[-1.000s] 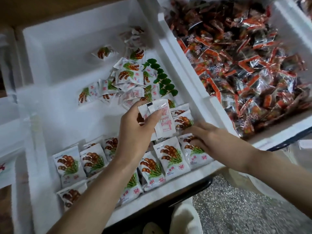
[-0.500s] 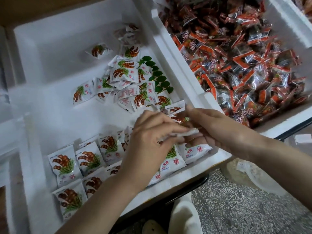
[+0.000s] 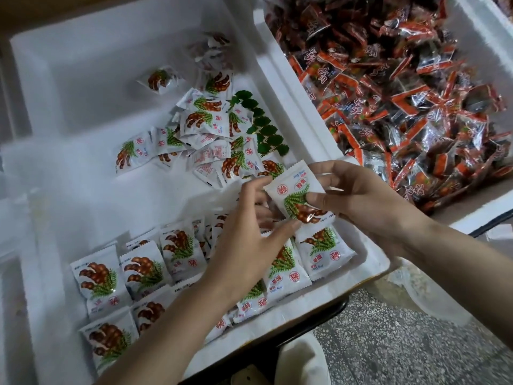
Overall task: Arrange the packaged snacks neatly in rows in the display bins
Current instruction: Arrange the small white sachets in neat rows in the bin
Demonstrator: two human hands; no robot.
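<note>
Your left hand [image 3: 249,245] and right hand [image 3: 358,198] both pinch one packet [image 3: 295,194], just above the near rows [image 3: 144,269] in the bin [image 3: 97,65]. Maybe two rows done, I'd say; loose pile [image 3: 204,122] behind awaits sorting.

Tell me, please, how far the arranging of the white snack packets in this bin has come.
Done: neat rows of packets along the near edge of the bin. In hand: one packet, gripped by the left hand and right hand above those rows. Left: the loose pile further back, lying jumbled.
</note>
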